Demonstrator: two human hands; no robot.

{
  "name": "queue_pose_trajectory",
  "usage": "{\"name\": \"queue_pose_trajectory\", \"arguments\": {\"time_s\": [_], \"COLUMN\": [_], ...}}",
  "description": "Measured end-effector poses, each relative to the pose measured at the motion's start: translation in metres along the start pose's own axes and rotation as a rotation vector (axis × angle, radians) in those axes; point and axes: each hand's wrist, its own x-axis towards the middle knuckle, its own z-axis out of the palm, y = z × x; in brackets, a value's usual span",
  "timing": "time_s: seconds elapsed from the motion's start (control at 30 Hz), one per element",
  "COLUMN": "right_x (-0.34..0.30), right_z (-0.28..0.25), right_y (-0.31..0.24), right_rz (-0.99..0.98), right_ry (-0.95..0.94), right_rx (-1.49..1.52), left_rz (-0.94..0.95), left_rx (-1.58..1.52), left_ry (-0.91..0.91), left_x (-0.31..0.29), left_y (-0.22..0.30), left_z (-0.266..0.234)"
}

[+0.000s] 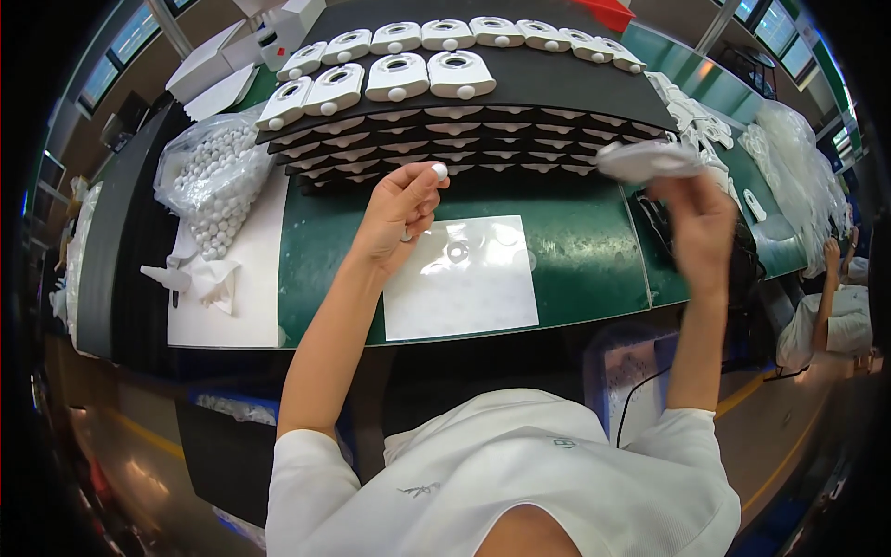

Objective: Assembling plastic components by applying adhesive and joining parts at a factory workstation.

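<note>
Bag (212, 176) of white balls at far left on green table (594, 260), beside stacked black trays (520, 111) of white plastic housings (397, 79). Left hand (397, 215) raised over white sheet (461, 277), fingertips pinching one small white ball (439, 171). Right hand (698, 227) blurred, closed around one white housing (648, 160), above table's right end.

Bare green mat (575, 251) between hands
</note>
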Motion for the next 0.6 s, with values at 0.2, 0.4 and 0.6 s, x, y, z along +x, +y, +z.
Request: {"name": "queue_pose_trajectory", "arguments": {"time_s": [0.2,0.4,0.6], "right_x": [-0.039,-0.044,-0.049], "right_z": [0.096,0.128,0.129], "right_y": [0.021,0.036,0.032], "right_rz": [0.320,0.308,0.256], "right_ry": [-0.387,-0.424,-0.431], "right_rx": [0.349,0.276,0.160], "left_rz": [-0.001,0.009,0.004], "left_rx": [-0.031,-0.078,-0.084], "left_ry": [-0.023,-0.013,-0.013], "left_x": [0.003,0.004,0.003], "left_y": [0.003,0.003,0.003], "left_z": [0.005,0.005,0.005]}}
